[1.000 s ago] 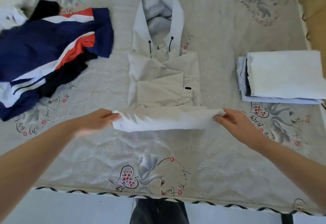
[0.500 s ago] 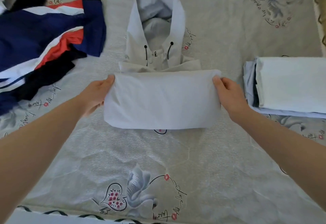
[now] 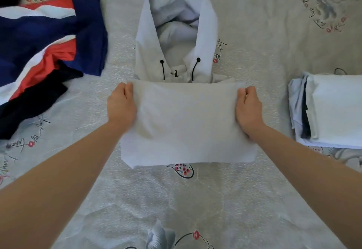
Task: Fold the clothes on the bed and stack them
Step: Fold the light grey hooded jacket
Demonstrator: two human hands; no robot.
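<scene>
Dead center of the frame, the white hoodie lies on the bed, its bottom half folded up to the hood. Left hand and right hand each pinch a side edge of that fold. Unfolded clothes sit upper left, folded stack at right.

The hoodie lies in the middle of the bed, its body folded up toward its hood, which lies on the far side. The left hand rests on the fold's left edge, the right hand on its right edge. A heap of clothes lies far left. A stack of folded clothes lies right of the hoodie, apart from it.
</scene>
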